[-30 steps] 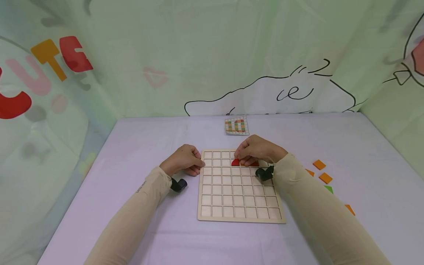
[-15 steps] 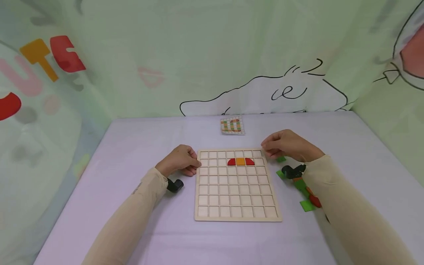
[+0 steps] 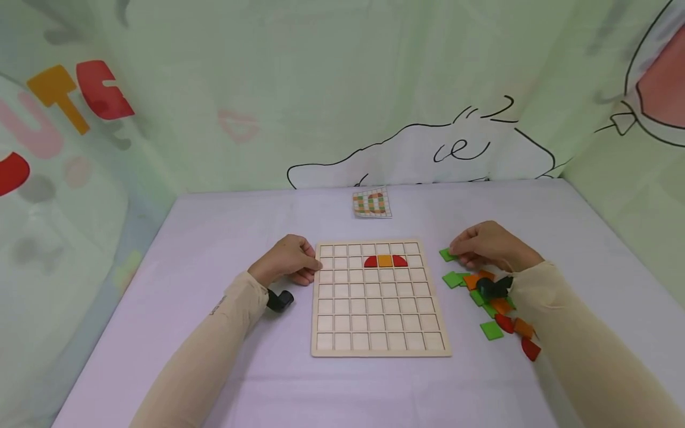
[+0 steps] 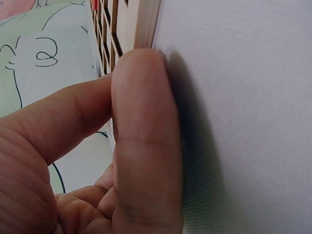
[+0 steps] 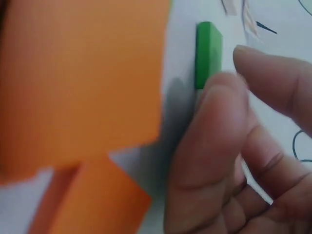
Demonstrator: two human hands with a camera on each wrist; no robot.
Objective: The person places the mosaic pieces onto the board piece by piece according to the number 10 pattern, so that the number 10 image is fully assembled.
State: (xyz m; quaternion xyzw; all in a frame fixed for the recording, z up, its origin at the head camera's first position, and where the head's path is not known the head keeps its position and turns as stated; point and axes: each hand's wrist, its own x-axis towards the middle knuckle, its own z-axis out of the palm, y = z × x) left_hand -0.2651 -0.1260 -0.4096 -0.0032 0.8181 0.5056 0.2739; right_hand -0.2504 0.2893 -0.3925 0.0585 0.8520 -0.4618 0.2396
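Observation:
My left hand (image 3: 286,260) grips the left edge of a wooden grid board (image 3: 380,307) between thumb and index finger. In the left wrist view the thumb (image 4: 146,112) lies against the board's rim (image 4: 146,24). Two red curved pieces (image 3: 370,261) flank an orange square tile (image 3: 385,261) in the board's second row from the far side. To the right of the board, my right hand (image 3: 492,245) is at a green tile (image 3: 446,254). The right wrist view shows its thumb beside that tile (image 5: 207,56), with thumb and index fingertip apart.
Several loose green tiles (image 3: 492,330), orange tiles (image 3: 523,328) and red curved pieces (image 3: 530,349) lie right of the board, partly under my right wrist. A printed pattern card (image 3: 371,203) lies beyond the board. A cloth backdrop (image 3: 342,89) stands behind the table.
My right hand has left the board's second row and moved right, down to the green tile. The orange tile between the red pieces is uncovered. My left hand has stayed at the board's edge.

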